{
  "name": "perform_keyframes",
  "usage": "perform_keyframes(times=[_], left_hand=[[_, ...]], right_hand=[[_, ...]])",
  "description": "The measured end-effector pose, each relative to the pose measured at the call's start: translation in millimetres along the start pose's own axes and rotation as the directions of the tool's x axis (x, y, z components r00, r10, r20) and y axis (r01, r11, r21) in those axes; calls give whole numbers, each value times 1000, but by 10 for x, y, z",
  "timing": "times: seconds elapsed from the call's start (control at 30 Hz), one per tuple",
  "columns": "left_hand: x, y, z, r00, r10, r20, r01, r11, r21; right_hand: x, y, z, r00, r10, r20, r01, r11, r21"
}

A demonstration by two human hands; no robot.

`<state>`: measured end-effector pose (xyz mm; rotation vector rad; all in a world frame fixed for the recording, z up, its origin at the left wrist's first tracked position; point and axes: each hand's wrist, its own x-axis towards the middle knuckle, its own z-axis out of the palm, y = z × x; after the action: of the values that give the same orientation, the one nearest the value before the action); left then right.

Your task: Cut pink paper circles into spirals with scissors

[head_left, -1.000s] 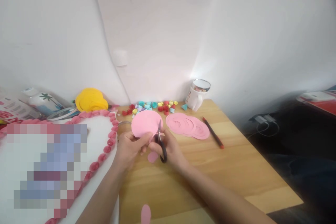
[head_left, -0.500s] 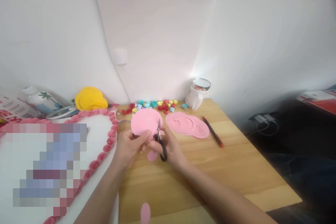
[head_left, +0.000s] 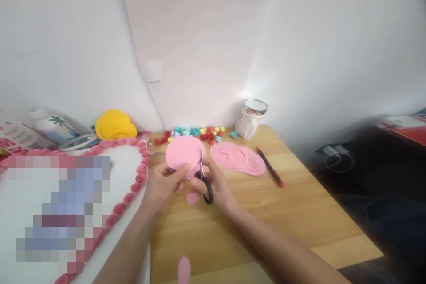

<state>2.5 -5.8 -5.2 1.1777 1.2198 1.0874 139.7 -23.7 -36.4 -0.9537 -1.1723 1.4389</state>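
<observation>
A round pink paper disc (head_left: 183,151) is pinched between the thumb and fingers of my left hand (head_left: 168,181). My right hand (head_left: 216,186) grips black-handled scissors (head_left: 208,188) with fingers in the loops. Their metal blades point away from me and lie at the disc's right edge. Below the disc, small pink paper scraps (head_left: 192,198) show by my fingers. Another oval pink scrap (head_left: 184,270) lies at the table's near side. To the right rests a pile of pink paper discs with spiral cuts (head_left: 238,158).
A black and red pen (head_left: 269,167) lies right of the pile. Behind stand a white mug (head_left: 249,120) and several coloured paper rolls (head_left: 195,132). On the left are a white board (head_left: 123,164) edged with pink paper roses, yellow paper discs (head_left: 115,125) and a bottle (head_left: 53,125).
The disc has shifted and tilted slightly in my left hand. The scissor blades look closer together at its edge. My arms have barely moved.
</observation>
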Motion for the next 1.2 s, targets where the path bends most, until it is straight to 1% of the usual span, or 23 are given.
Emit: perform_keyframes(times=[0.1, 0.2, 0.27, 0.4, 0.5, 0.67, 0.87, 1.2], left_hand=[[-5, 26, 12, 1000, 15, 0, -15, 997, -75], [-9, 40, 35, 1000, -8, 18, 11, 988, -155], [-8, 23, 47, 1000, -30, 8, 31, 984, -173], [3, -53, 47, 997, -75, -33, 70, 990, -124], [9, -78, 32, 997, -65, -46, 63, 997, -48], [-6, -34, 26, 999, -36, -28, 38, 998, 48], [-13, -17, 35, 999, -48, -23, 49, 997, 55], [-15, -16, 23, 998, -55, -25, 56, 998, 39]], right_hand=[[-2, 9, 1, 1000, 16, 2, -16, 1000, -8], [-7, 28, 12, 1000, 29, 2, -29, 1000, 3], [-14, 39, 24, 999, 39, 13, -39, 999, 23], [-29, 41, 45, 998, 48, 43, -50, 997, 59], [-25, 26, 41, 999, 17, 42, -21, 996, 82], [0, 2, 11, 1000, -25, 16, 23, 996, 83], [10, 41, 4, 999, -37, 22, 35, 996, 79], [6, 10, 7, 999, 6, 48, -10, 997, 82]])
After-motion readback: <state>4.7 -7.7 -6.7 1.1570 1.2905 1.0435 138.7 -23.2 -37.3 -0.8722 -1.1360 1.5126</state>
